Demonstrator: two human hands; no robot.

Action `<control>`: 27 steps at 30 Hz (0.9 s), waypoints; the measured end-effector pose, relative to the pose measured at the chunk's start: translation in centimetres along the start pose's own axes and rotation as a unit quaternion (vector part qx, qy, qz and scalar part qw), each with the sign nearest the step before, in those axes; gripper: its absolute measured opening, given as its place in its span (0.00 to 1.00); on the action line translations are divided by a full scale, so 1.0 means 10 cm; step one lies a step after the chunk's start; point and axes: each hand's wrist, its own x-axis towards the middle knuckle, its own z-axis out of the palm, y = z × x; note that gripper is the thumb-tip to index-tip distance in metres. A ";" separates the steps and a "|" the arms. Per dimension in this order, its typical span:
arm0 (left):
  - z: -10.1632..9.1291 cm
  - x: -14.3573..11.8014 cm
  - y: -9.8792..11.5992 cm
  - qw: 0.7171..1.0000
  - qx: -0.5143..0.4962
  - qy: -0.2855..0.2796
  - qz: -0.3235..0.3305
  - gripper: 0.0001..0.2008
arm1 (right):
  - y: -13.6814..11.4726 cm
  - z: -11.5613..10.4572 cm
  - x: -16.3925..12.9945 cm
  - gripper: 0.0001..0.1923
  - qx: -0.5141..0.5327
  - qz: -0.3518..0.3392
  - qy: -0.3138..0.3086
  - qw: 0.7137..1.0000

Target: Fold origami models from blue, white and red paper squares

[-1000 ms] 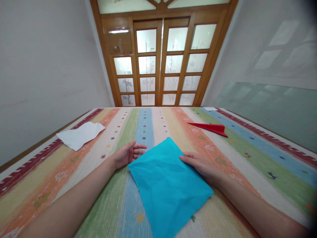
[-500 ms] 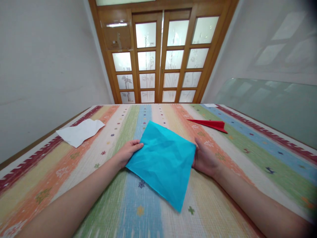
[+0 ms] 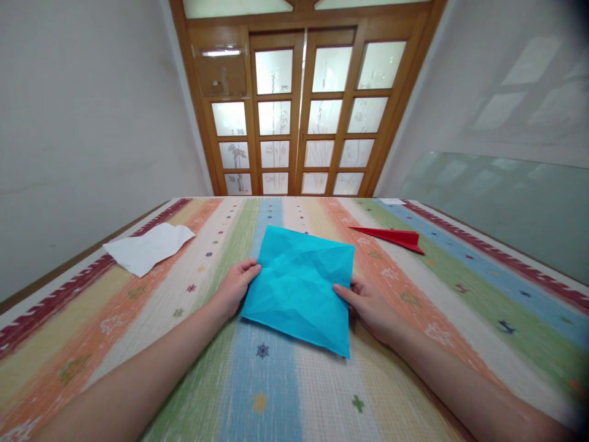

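A creased sheet of blue paper (image 3: 297,288) is held between my two hands, a little above the striped tablecloth (image 3: 267,417). My left hand (image 3: 239,282) pinches its left edge, thumb on top and the other fingers partly behind. At the right edge, my right hand (image 3: 365,304) grips the sheet with the thumb on its face; the fingers underneath are mostly hidden. The sheet lies nearly square to me, turned slightly, with its lower edge sloping down to the right.
A red folded paper plane (image 3: 391,237) rests on the cloth at the back right. Crumpled white paper (image 3: 150,247) lies at the left. Beyond the table stand wooden doors with glass panes (image 3: 276,116). A glass panel (image 3: 501,209) leans along the right wall.
The blue paper has rotated so its edges sit squarer to me. My right hand has shifted down and its thumb now shows on the paper's face.
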 end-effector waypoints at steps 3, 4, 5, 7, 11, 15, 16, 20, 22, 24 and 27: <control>-0.02 0.02 -0.01 1.000 0.007 -0.002 0.003 0.20 | 0.00 -0.03 0.02 0.19 -0.013 0.002 0.016 1.000; -0.03 0.02 -0.01 1.000 0.010 -0.003 0.003 0.19 | 0.01 -0.03 0.02 0.19 -0.016 -0.002 0.020 1.000; -0.03 0.03 -0.01 1.000 0.011 -0.006 0.004 0.19 | 0.01 -0.04 0.03 0.19 -0.018 -0.008 0.024 1.000; -0.03 0.03 -0.01 1.000 0.005 -0.014 0.007 0.19 | 0.03 -0.05 0.03 0.17 -0.018 -0.014 0.027 0.999; -0.02 0.01 0.01 1.000 -0.001 -0.017 -0.004 0.16 | 0.06 -0.07 0.04 0.15 -0.025 -0.020 0.030 0.999; -0.02 -0.02 0.08 0.999 0.049 -0.017 -0.009 0.08 | 0.07 -0.11 0.03 0.10 -0.047 -0.025 0.047 0.997; -0.02 -0.02 0.10 0.998 0.057 -0.023 -0.012 0.07 | 0.07 -0.12 0.02 0.09 -0.046 -0.023 0.045 0.998; -0.03 -0.02 0.13 0.997 0.062 -0.036 -0.032 0.07 | 0.05 -0.12 0.01 0.06 -0.071 -0.027 0.040 0.996; -0.03 -0.01 0.13 0.997 0.059 -0.038 -0.034 0.09 | 0.03 -0.10 0.00 0.05 -0.115 -0.042 0.038 0.992; -0.03 -0.01 0.12 0.996 0.081 -0.039 -0.024 0.13 | 0.00 -0.08 -0.01 0.05 -0.165 -0.066 0.026 0.984; -0.04 0.01 0.11 0.989 0.138 -0.049 -0.002 0.17 | -0.03 -0.06 -0.01 0.07 -0.211 -0.120 0.001 0.970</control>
